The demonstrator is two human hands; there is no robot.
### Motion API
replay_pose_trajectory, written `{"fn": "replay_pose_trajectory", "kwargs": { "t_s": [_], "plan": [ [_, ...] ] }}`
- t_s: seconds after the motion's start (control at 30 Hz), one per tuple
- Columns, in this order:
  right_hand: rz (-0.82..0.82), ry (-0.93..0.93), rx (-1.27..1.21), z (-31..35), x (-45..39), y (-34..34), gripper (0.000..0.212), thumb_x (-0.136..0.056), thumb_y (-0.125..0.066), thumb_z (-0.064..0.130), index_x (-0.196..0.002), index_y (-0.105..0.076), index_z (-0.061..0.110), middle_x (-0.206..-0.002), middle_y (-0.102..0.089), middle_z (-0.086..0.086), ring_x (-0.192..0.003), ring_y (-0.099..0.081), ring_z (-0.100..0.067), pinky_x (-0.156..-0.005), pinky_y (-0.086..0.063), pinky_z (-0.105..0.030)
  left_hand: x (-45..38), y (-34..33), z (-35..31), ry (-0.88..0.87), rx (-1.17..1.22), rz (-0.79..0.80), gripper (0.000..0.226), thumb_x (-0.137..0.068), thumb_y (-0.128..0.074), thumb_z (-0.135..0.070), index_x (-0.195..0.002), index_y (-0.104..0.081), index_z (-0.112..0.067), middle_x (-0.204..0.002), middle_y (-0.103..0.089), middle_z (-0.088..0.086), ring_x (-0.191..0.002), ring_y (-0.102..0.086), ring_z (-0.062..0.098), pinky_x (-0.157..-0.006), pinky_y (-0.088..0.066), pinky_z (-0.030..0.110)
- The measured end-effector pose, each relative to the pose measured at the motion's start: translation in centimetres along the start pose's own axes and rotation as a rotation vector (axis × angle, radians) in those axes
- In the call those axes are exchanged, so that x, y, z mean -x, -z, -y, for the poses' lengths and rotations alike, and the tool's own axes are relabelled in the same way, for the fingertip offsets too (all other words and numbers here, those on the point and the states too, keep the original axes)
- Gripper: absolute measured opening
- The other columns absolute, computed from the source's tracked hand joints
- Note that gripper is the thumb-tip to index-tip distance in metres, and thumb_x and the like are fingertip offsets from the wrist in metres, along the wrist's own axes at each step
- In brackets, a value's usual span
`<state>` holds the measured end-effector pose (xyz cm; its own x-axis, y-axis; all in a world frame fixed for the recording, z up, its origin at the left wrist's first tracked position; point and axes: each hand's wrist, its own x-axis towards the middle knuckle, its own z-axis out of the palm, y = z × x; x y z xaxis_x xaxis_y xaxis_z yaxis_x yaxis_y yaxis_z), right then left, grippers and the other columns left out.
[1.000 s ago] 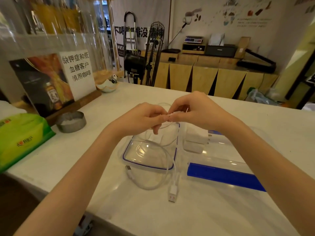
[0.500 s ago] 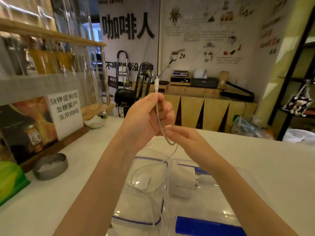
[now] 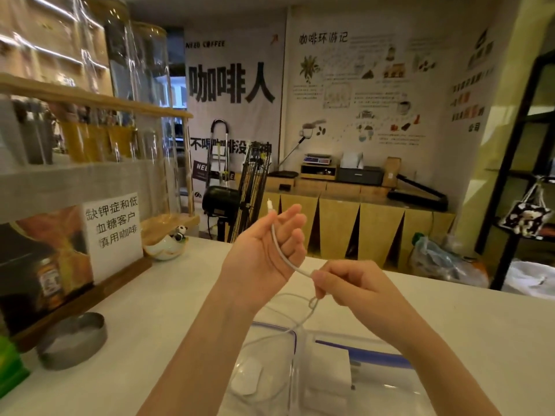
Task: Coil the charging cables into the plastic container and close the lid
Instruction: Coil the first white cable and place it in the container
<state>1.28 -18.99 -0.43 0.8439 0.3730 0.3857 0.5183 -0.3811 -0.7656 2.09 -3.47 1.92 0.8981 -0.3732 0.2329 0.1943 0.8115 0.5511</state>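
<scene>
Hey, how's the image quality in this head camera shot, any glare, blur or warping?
Head view: wide-angle warping bends the black shelf frame; glare streaks the tall glass jars; dim warm light; the thin white charging cable is sharp, the clear plastic container washed out by reflections.

White charging cable runs pale across the left hand and into the right hand, its little plug tip white above the left fingers. Below both hands, the plastic container is clear with a blue rim line, and right of it the lid shows clear too, edged in blue. Under everything, a cream-white counter. Far left of the left hand, a dull silver metal ring and a bright green packet. Beyond the left hand, black lettering on a white banner.
</scene>
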Motion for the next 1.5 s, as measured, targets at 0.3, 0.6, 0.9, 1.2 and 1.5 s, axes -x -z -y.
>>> {"fn": "replay_pose_trajectory", "kwargs": {
  "t_s": [0.3, 0.6, 0.9, 1.2, 1.5],
  "plan": [
    [0.139, -0.057, 0.253, -0.4, -0.1, 0.6, 0.034, -0.071, -0.035, 0.061, -0.072, -0.059, 0.036, -0.070, -0.061, 0.019, -0.074, -0.057, -0.001, -0.075, -0.045, -0.019, 0.7, -1.1, -0.4, 0.084, -0.166, 0.148, 0.039, -0.087, -0.036, -0.030, -0.068, -0.064, -0.011, -0.060, -0.072, 0.004, -0.045, -0.065, 0.011, -0.044, -0.053, 0.019],
    [-0.027, 0.088, 0.607, -2.9, -0.9, 2.4, 0.027, -0.092, -0.038, 0.026, -0.087, -0.057, 0.007, -0.085, -0.063, -0.013, -0.083, -0.059, -0.031, -0.077, -0.048, -0.049, 3.4, -4.0, 1.3, 0.246, -0.788, 0.329, 0.040, -0.085, -0.039, -0.037, -0.077, -0.064, -0.006, -0.055, -0.070, 0.007, -0.032, -0.057, 0.010, -0.031, -0.042, 0.014],
    [0.573, -0.102, 0.117, 0.4, 0.3, 1.9, 0.024, -0.091, -0.044, 0.031, -0.092, -0.068, 0.036, -0.089, -0.064, 0.032, -0.093, -0.057, 0.012, -0.088, -0.041, -0.009, 1.7, -3.0, 1.1, -0.007, -0.620, -0.090, 0.039, -0.094, -0.033, -0.028, -0.079, -0.062, -0.007, -0.048, -0.067, 0.004, -0.034, -0.055, 0.006, -0.034, -0.042, 0.014],
    [0.354, -0.137, 0.277, -1.5, -0.2, 1.5, 0.022, -0.086, -0.054, 0.029, -0.100, -0.068, 0.021, -0.095, -0.070, 0.006, -0.090, -0.062, -0.011, -0.088, -0.048, -0.024, 1.7, -2.4, -0.5, 0.093, -0.370, -0.003, 0.049, -0.092, -0.032, -0.029, -0.065, -0.068, -0.011, -0.049, -0.068, 0.004, -0.036, -0.061, 0.008, -0.032, -0.046, 0.016],
    [-0.204, -0.043, 0.531, -2.3, -0.5, 2.9, 0.029, -0.081, -0.053, 0.039, -0.053, -0.052, 0.031, -0.043, -0.049, 0.012, -0.043, -0.049, -0.001, -0.053, -0.039, -0.017, 1.2, -2.8, 3.5, 0.213, -0.924, -0.021, 0.043, -0.096, -0.029, -0.028, -0.093, -0.066, -0.006, -0.064, -0.072, 0.008, -0.054, -0.068, 0.016, -0.046, -0.053, 0.019]
  ]
}}
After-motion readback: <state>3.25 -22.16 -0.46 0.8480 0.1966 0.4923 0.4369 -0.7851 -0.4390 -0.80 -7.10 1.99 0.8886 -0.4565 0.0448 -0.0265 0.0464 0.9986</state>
